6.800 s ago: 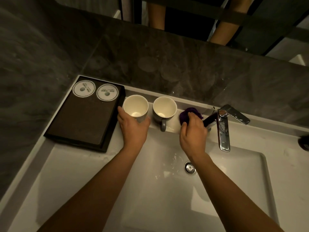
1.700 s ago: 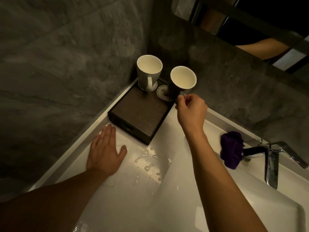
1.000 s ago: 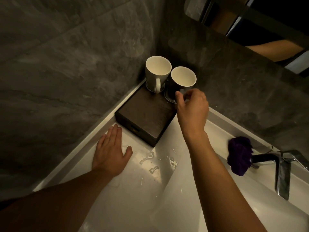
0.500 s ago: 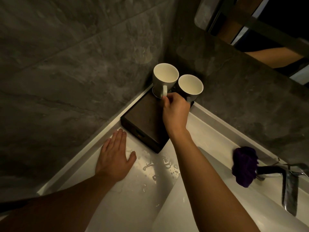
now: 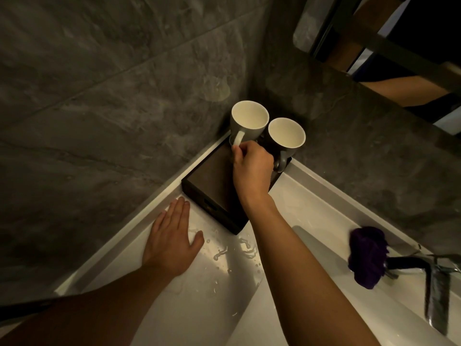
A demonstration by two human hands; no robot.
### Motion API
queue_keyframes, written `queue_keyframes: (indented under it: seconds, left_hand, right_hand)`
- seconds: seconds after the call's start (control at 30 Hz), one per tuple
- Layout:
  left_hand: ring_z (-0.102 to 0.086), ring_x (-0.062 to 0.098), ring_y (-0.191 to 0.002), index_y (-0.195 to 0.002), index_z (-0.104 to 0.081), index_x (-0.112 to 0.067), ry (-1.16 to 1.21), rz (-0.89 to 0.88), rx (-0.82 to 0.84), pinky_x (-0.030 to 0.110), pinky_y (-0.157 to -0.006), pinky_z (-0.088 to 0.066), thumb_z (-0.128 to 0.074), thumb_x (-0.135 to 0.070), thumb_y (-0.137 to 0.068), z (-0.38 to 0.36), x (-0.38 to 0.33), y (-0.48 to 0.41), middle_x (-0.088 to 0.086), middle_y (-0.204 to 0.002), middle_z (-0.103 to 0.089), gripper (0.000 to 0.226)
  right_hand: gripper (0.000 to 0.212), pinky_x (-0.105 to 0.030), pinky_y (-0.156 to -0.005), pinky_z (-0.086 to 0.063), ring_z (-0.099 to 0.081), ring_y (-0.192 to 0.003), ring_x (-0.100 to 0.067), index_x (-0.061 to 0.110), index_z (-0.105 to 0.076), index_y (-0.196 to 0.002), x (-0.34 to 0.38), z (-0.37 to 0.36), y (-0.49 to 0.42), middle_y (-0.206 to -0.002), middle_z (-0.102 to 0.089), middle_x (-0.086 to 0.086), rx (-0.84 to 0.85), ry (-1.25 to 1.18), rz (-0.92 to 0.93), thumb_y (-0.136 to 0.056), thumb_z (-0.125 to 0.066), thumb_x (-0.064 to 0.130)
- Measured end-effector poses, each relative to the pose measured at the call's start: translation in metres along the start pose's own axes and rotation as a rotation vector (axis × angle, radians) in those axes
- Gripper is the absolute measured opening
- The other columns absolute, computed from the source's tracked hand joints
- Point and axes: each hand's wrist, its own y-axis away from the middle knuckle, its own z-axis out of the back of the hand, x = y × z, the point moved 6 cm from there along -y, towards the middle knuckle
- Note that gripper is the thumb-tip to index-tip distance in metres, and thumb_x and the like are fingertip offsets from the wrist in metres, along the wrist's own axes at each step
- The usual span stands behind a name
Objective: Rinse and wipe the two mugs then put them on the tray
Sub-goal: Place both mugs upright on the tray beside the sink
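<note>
Head camera: both mugs, white mug point(image 5: 249, 121) and dark mug point(image 5: 286, 136), stand on the tray point(image 5: 212, 188) in the worktop's back corner; right hand point(image 5: 252, 168) pinches the white mug's handle, left hand point(image 5: 172, 243) flat, empty. Task looks nearly finished.

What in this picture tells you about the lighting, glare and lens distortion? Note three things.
Head view: dim overall, the walls nearly dark and the pale counter brightest; glare glints off the water drops near the left hand; the wide-angle lens bends the counter edges, and the faucet at the frame's edge looks smeared; the right hand at the left mug's handle stays fairly sharp.
</note>
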Motion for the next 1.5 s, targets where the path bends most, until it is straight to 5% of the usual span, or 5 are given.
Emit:
queue_keyframes:
  seconds: [0.4,0.57,0.83,1.0,1.5]
  left_hand:
    - [-0.010,0.017,-0.161,-0.166,-0.017,-0.015,0.006,0.003,-0.007,0.037,-0.128,-0.012,-0.037,-0.060,-0.095,0.001,0.000,0.001,0.006,-0.174,-0.016,0.087]
    - [-0.012,0.018,-0.161,-0.166,-0.018,-0.014,0.000,0.007,-0.006,0.039,-0.128,-0.014,-0.036,-0.060,-0.095,0.001,0.001,0.001,0.006,-0.174,-0.017,0.087]
    - [-0.012,0.019,-0.161,-0.166,-0.017,-0.013,-0.002,0.006,-0.003,0.040,-0.128,-0.013,-0.035,-0.061,-0.094,0.001,-0.001,0.000,0.007,-0.174,-0.016,0.088]
    - [-0.011,0.018,-0.161,-0.166,-0.015,-0.015,-0.009,0.009,-0.003,0.037,-0.127,-0.010,-0.037,-0.060,-0.096,0.002,-0.001,0.000,0.005,-0.174,-0.015,0.086]
    - [-0.013,0.020,-0.161,-0.166,-0.014,-0.014,-0.005,0.005,0.004,0.038,-0.127,-0.012,-0.032,-0.061,-0.096,0.001,0.000,-0.001,0.006,-0.174,-0.015,0.087]
  right_hand:
    - [0.024,-0.041,-0.084,-0.059,-0.068,-0.086,-0.021,0.006,-0.073,-0.099,0.006,-0.011,-0.006,-0.097,-0.073,-0.009,0.004,-0.007,0.022,-0.099,-0.063,0.027]
    - [0.029,-0.032,-0.080,-0.057,-0.067,-0.087,-0.016,0.010,-0.073,-0.103,0.004,0.000,0.000,-0.099,-0.073,-0.005,0.029,-0.002,0.023,-0.095,-0.068,0.038]
    - [0.021,-0.015,-0.073,-0.044,-0.056,-0.086,-0.011,0.012,-0.065,-0.111,-0.052,0.076,0.037,-0.104,-0.061,-0.002,-0.314,0.006,-0.014,-0.097,-0.067,0.028]
    - [0.020,-0.032,-0.080,-0.054,-0.057,-0.090,-0.010,0.012,-0.070,-0.114,-0.075,0.072,0.024,-0.105,-0.065,-0.001,-0.199,-0.005,-0.032,-0.100,-0.061,0.024]
    - [0.018,-0.036,-0.078,-0.058,-0.065,-0.086,-0.016,0.013,-0.073,-0.107,-0.064,0.054,0.021,-0.096,-0.073,-0.003,-0.152,-0.024,0.032,-0.100,-0.063,0.025]
